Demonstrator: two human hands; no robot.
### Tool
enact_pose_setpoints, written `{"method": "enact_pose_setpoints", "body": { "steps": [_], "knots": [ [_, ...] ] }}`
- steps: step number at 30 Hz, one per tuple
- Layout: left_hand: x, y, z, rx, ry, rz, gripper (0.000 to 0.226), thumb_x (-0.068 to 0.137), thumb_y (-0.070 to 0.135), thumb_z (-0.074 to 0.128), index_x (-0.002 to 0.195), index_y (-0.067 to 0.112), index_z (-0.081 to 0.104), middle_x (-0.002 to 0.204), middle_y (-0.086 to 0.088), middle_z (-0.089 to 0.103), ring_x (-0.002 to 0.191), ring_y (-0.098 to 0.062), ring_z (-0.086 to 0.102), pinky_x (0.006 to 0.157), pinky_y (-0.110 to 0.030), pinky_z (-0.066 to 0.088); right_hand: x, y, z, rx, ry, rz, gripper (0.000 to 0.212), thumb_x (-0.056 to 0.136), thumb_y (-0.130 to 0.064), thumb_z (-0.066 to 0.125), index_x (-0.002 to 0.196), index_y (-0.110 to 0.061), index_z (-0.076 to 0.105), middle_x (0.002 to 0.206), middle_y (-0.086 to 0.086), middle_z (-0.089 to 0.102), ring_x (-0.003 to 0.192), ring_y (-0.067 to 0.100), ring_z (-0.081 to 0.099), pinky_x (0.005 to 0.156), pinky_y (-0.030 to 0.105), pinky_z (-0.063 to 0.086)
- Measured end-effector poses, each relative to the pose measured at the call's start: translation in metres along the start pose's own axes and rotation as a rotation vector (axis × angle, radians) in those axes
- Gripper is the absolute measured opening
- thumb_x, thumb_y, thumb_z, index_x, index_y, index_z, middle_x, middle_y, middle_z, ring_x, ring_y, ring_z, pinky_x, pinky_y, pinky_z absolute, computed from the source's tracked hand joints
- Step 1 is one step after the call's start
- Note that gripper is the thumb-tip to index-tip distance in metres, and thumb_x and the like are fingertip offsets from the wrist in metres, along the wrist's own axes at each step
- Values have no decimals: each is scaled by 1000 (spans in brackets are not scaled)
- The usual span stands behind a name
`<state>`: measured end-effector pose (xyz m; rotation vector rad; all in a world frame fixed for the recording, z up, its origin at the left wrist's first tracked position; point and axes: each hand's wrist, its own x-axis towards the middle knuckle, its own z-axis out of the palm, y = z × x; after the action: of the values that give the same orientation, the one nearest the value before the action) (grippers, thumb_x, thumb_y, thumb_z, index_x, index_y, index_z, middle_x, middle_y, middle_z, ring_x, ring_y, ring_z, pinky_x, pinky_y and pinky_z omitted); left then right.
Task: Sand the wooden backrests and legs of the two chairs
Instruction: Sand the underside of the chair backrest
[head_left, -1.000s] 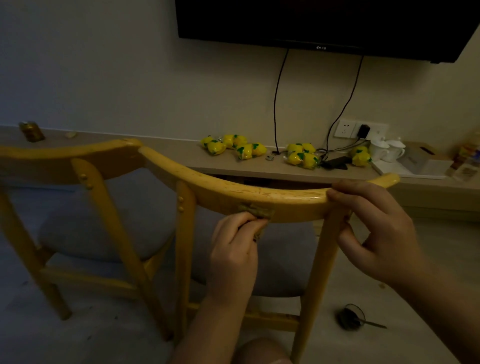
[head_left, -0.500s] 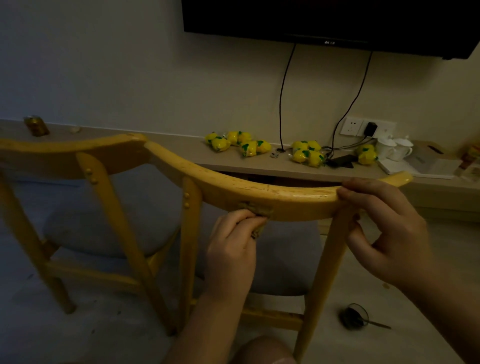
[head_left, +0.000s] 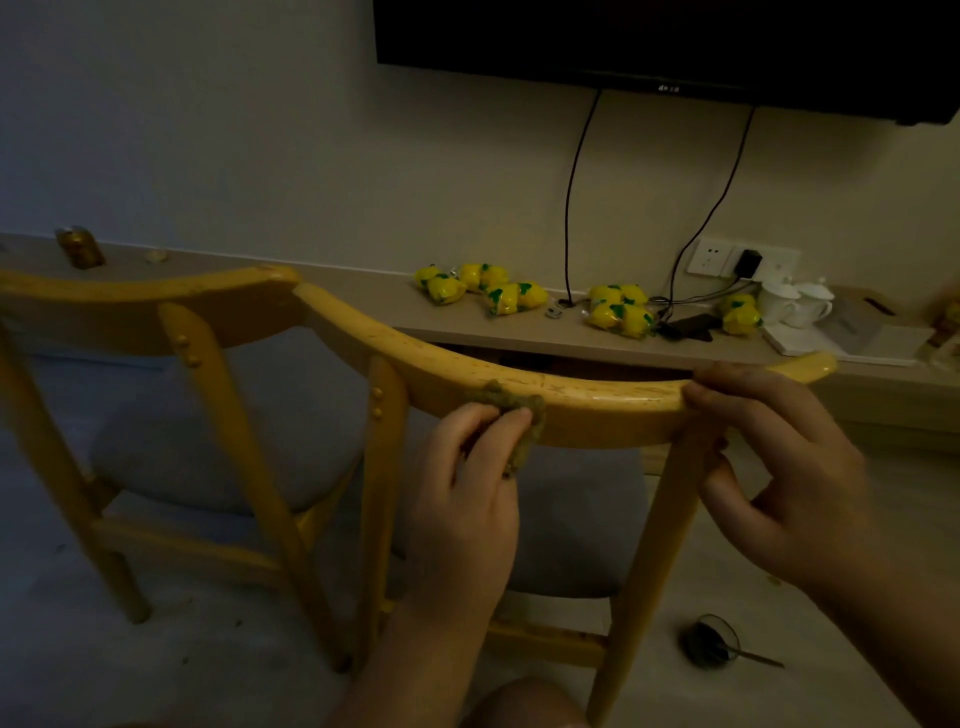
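Observation:
Two yellow wooden chairs with grey seats stand side by side, backs toward me. My left hand (head_left: 470, 467) pinches a crumpled olive-brown piece of sandpaper (head_left: 514, 413) against the outer face of the near chair's curved backrest (head_left: 597, 402), near its middle. My right hand (head_left: 779, 467) grips the same backrest at its right end, fingers over the top edge, thumb by the right rear leg (head_left: 649, 561). The second chair's backrest (head_left: 140, 306) and its legs lie to the left.
A long shelf (head_left: 545, 338) runs along the wall behind, carrying yellow packets (head_left: 483, 288), white cups (head_left: 797, 304), a charger and cables under a wall-mounted TV (head_left: 675, 41). A small dark round object with a thin stick (head_left: 711, 644) lies on the floor at right.
The view has shifted slightly; both hands stay on the near backrest. The sandpaper under my left hand has slid a little along the rail.

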<state>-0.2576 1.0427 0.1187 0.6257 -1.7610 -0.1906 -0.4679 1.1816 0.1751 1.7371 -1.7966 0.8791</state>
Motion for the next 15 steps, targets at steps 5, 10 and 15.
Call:
{"method": "enact_pose_setpoints", "body": {
  "steps": [5, 10, 15],
  "knots": [
    [-5, -10, 11, 17, 61, 137, 30, 99, 6, 68, 129, 10, 66, 128, -19, 65, 115, -29, 64, 102, -30, 51, -1, 0, -1, 10, -4, -1, 47, 85, -20, 57, 127, -2, 67, 136, 13, 59, 132, 26, 53, 104, 39, 48],
    [-24, -25, 22, 30, -12, 96, 27, 95, 4, 68, 122, 7, 71, 119, -19, 69, 112, -29, 68, 93, -39, 59, 0, -1, 1, 1, 18, -5, 47, 84, -19, 57, 126, 0, 67, 134, 15, 60, 131, 28, 54, 106, 31, 44],
    [-24, -27, 17, -9, 27, 42, 25, 105, 12, 53, 118, 7, 75, 119, -17, 69, 115, -22, 66, 102, -28, 52, -1, -1, 2, 6, 17, -2, 48, 84, -18, 57, 127, 0, 66, 134, 15, 60, 131, 27, 54, 103, 30, 45]
  ]
}}
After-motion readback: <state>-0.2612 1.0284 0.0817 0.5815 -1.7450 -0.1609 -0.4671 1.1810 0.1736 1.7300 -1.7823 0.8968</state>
